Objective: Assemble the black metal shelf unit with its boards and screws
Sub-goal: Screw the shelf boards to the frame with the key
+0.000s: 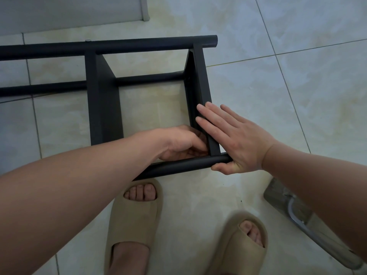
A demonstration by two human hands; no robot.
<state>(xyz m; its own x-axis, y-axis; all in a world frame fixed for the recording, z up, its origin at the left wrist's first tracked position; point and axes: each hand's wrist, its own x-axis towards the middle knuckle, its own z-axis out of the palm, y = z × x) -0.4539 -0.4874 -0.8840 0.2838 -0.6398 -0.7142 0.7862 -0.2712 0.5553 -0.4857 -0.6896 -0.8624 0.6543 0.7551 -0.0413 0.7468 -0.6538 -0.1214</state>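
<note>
The black metal shelf unit (103, 100) lies on its side on the tiled floor, with round tubes and two flat black boards between them. My right hand (234, 139) presses flat with straight fingers on the outer face of the end board (198, 80), its thumb under the near tube (178, 165). My left hand (182, 143) reaches inside the frame at the joint of that board and the near tube, fingers curled against the board's inner corner. Whether it holds a screw is hidden.
My two feet in beige slippers (135, 219) stand just below the near tube. A grey metal piece with a curved chrome bar (297, 217) lies on the floor at the lower right. A pale panel (75, 10) lies at the top left.
</note>
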